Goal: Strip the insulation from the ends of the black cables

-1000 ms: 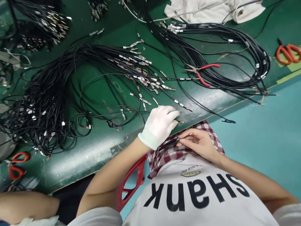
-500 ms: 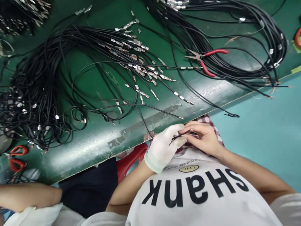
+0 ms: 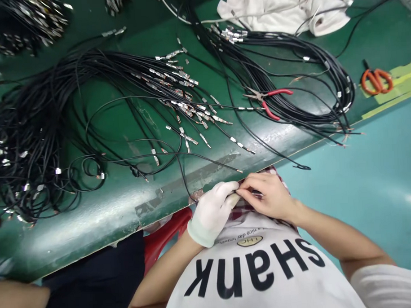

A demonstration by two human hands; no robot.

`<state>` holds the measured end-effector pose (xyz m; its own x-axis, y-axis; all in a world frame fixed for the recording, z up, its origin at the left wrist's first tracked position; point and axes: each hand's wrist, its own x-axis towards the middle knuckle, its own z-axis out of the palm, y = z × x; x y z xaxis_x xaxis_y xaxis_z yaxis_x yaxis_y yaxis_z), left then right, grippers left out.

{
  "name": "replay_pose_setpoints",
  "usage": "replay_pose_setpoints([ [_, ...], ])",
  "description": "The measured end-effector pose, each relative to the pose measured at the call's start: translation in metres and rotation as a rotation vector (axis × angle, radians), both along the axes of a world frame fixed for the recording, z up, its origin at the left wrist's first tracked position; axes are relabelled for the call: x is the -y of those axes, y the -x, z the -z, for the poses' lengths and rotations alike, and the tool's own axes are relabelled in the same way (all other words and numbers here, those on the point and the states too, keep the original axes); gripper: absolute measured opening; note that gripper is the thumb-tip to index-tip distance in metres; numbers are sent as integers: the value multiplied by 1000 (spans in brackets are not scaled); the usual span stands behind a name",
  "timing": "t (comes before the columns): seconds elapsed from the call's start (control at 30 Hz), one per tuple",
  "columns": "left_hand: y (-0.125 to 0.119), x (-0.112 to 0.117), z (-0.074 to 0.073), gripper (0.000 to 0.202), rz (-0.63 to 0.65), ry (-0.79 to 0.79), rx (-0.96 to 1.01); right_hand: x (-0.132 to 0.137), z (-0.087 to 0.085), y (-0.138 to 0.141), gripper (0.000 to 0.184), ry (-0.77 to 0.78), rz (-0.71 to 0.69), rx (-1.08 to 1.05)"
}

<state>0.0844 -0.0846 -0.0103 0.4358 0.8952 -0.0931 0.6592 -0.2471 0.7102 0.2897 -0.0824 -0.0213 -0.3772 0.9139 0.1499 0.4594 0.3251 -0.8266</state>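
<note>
We pinch a black wire (image 3: 234, 191) in the fingertips of our gloved left hand (image 3: 214, 210) and bare right hand (image 3: 270, 197), above our lap (image 3: 240, 211). The left has come off the bench (image 3: 103, 222), so both hands now share one wire.

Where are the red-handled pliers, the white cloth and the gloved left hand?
Red-handled pliers (image 3: 259, 97), head view: at the pivot.
White cloth (image 3: 266, 4), head view: on its crumpled folds.
Gloved left hand (image 3: 212, 211), head view: on the back of the glove.
</note>
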Motion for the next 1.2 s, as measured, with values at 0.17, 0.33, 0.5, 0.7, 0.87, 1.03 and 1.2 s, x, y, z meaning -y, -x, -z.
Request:
replay_pose_setpoints([
  [0.17,12,1,0,16,-87,23,-15,-93,-23,-53,17,-265,252,290],
  [0.33,20,7,0,17,-106,-13,7,-166,-16,-94,58,-294,278,748],
  [0.5,25,11,3,20,-23,-15,-47,-184,-15,-105,72,-283,116,824],
  [0.7,18,1,-2,19,69,-200,-67,-193,-22,-107,45,-232,107,838],
  [0.87,6,-7,10,17,249,-336,-182,-193,-14,-102,54,-267,219,857],
  [1.03,6,-7,22,17,335,-399,-245,-193,-6,-113,64,-297,79,851],
  [1.2,8,-10,22,18,326,-373,-199,-190,-4,-125,57,-336,85,805],
])
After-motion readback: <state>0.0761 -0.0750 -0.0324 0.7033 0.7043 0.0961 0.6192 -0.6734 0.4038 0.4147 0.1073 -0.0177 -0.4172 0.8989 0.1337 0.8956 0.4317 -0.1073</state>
